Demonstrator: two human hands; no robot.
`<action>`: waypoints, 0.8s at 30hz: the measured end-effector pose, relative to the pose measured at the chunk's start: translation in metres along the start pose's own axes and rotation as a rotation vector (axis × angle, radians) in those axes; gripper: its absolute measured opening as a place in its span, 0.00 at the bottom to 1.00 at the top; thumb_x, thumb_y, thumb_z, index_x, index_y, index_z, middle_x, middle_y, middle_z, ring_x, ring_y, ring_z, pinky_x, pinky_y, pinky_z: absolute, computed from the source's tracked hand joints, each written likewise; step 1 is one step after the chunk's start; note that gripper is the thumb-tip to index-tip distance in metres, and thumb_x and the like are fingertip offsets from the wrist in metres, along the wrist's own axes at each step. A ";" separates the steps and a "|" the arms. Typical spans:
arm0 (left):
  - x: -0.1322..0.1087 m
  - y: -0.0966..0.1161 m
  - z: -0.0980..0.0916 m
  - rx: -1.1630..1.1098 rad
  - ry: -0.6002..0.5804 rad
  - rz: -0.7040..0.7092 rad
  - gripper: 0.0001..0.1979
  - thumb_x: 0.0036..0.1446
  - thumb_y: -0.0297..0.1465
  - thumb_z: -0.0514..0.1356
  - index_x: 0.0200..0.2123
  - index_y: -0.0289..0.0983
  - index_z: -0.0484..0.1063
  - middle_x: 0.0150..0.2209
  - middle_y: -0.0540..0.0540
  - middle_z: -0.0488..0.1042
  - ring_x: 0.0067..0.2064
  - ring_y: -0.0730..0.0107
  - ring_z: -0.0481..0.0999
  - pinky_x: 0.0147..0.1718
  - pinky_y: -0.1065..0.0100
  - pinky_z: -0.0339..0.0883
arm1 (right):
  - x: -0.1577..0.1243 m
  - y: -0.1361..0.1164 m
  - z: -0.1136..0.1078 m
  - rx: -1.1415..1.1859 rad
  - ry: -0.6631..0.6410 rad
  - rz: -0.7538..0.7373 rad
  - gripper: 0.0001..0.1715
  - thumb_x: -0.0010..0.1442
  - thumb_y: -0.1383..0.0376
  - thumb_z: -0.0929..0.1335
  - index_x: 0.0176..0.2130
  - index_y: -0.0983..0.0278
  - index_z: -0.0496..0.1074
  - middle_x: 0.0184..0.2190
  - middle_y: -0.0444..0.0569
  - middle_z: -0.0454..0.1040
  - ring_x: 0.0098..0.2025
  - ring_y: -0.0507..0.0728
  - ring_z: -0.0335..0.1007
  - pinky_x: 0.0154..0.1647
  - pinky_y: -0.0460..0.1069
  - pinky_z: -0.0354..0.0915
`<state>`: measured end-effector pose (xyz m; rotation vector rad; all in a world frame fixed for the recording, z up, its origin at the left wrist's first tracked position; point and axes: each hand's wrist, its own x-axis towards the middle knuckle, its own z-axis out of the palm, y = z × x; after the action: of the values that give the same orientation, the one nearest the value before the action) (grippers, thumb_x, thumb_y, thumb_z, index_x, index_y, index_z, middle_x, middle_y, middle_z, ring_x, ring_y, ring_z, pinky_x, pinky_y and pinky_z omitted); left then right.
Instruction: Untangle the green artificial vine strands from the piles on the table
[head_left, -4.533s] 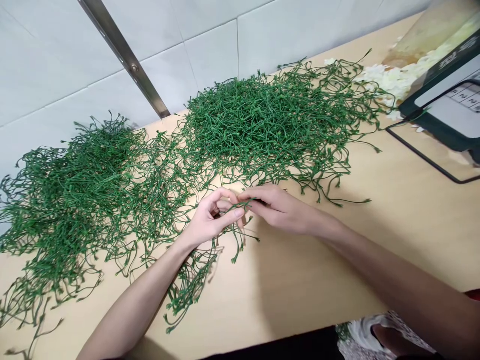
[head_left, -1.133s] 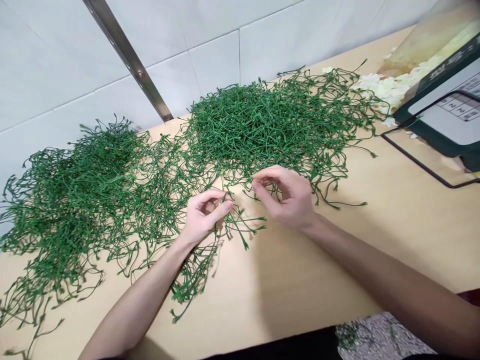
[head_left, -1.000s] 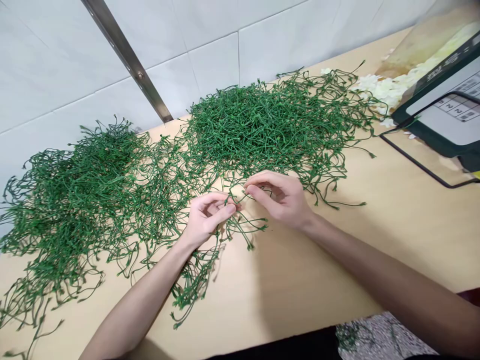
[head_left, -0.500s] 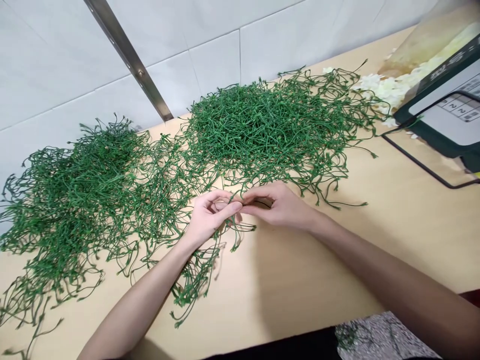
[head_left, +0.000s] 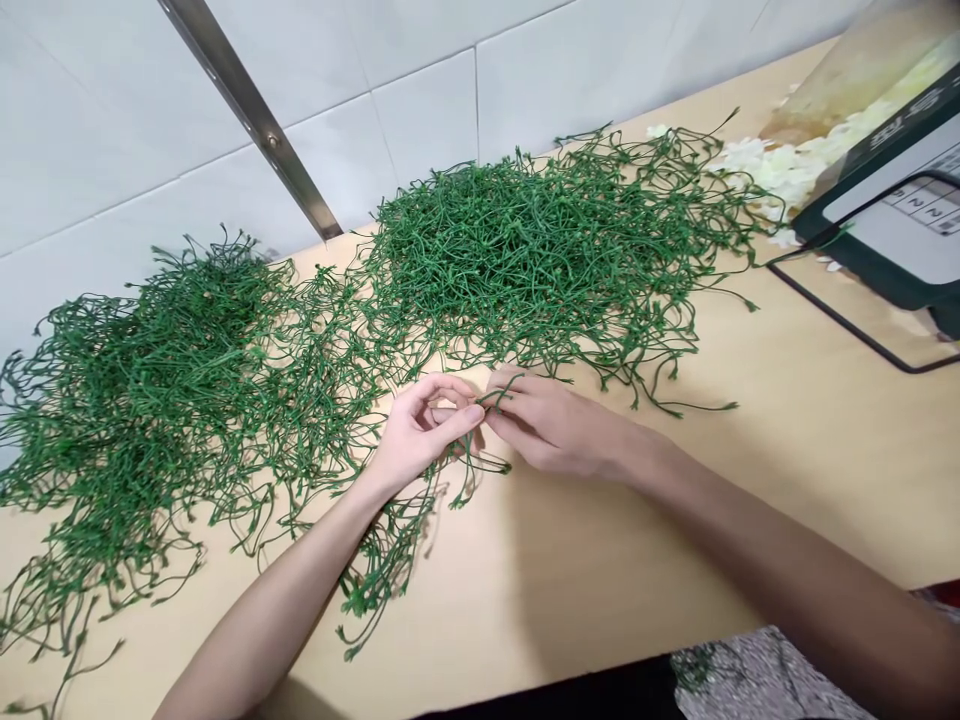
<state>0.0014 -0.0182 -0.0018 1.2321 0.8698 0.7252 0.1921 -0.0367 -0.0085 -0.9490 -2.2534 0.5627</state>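
Note:
My left hand (head_left: 424,425) pinches a thin green artificial flower stem (head_left: 491,397) between thumb and forefinger. My right hand (head_left: 544,420) meets it fingertip to fingertip, closed, with the stem's branched end lying over its fingers. What exactly lies under the right fingertips is partly hidden. More green stems (head_left: 474,465) dangle below the left fingers. A small bunch of stems (head_left: 390,555) rests on the table beside my left forearm. Behind both hands is a large tangled heap of stems (head_left: 517,240).
A second heap of stems (head_left: 150,390) spreads over the left of the wooden table (head_left: 637,560). White petals (head_left: 795,165) lie at the back right by a dark labelled package (head_left: 907,200) and a black wire frame (head_left: 847,322). A tiled wall (head_left: 420,120) with a metal strip (head_left: 259,130) stands behind.
My right hand has turned over so its back faces up, and the stem's end now lies across its fingers. My left hand keeps its pinch in nearly the same place.

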 end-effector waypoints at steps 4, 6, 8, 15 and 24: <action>0.000 0.005 -0.001 0.028 -0.049 -0.048 0.18 0.49 0.40 0.69 0.34 0.36 0.66 0.26 0.54 0.70 0.20 0.79 0.71 0.17 0.78 0.62 | 0.000 -0.003 -0.003 -0.054 0.097 -0.136 0.13 0.64 0.72 0.59 0.30 0.65 0.67 0.28 0.50 0.67 0.36 0.56 0.61 0.43 0.53 0.63; 0.000 0.008 -0.002 0.107 -0.138 -0.074 0.20 0.50 0.45 0.67 0.31 0.34 0.67 0.22 0.54 0.68 0.19 0.80 0.67 0.17 0.78 0.59 | 0.001 -0.004 -0.003 -0.063 0.106 -0.157 0.12 0.64 0.72 0.59 0.29 0.65 0.65 0.28 0.49 0.65 0.35 0.56 0.59 0.41 0.52 0.62; 0.000 0.011 -0.004 0.204 -0.237 -0.090 0.22 0.52 0.47 0.64 0.28 0.32 0.69 0.19 0.54 0.66 0.18 0.81 0.63 0.16 0.77 0.55 | 0.001 -0.004 -0.002 -0.070 0.123 -0.191 0.13 0.64 0.72 0.59 0.27 0.64 0.64 0.27 0.48 0.64 0.34 0.55 0.58 0.39 0.51 0.60; -0.006 0.015 -0.002 0.278 -0.405 -0.102 0.23 0.58 0.48 0.58 0.25 0.32 0.72 0.19 0.49 0.70 0.19 0.77 0.68 0.19 0.75 0.59 | -0.001 -0.004 0.001 0.002 0.100 -0.204 0.12 0.62 0.72 0.58 0.29 0.65 0.65 0.25 0.47 0.63 0.31 0.55 0.56 0.36 0.51 0.59; -0.002 0.004 -0.009 0.191 -0.417 0.047 0.28 0.49 0.48 0.65 0.12 0.33 0.63 0.12 0.54 0.56 0.15 0.83 0.51 0.15 0.73 0.42 | 0.003 -0.014 -0.002 0.483 -0.038 -0.099 0.21 0.62 0.54 0.64 0.24 0.64 0.60 0.22 0.41 0.59 0.26 0.50 0.54 0.30 0.47 0.53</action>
<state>-0.0077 -0.0144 0.0019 1.5114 0.5738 0.4034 0.1848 -0.0435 0.0024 -0.5828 -2.0413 1.0270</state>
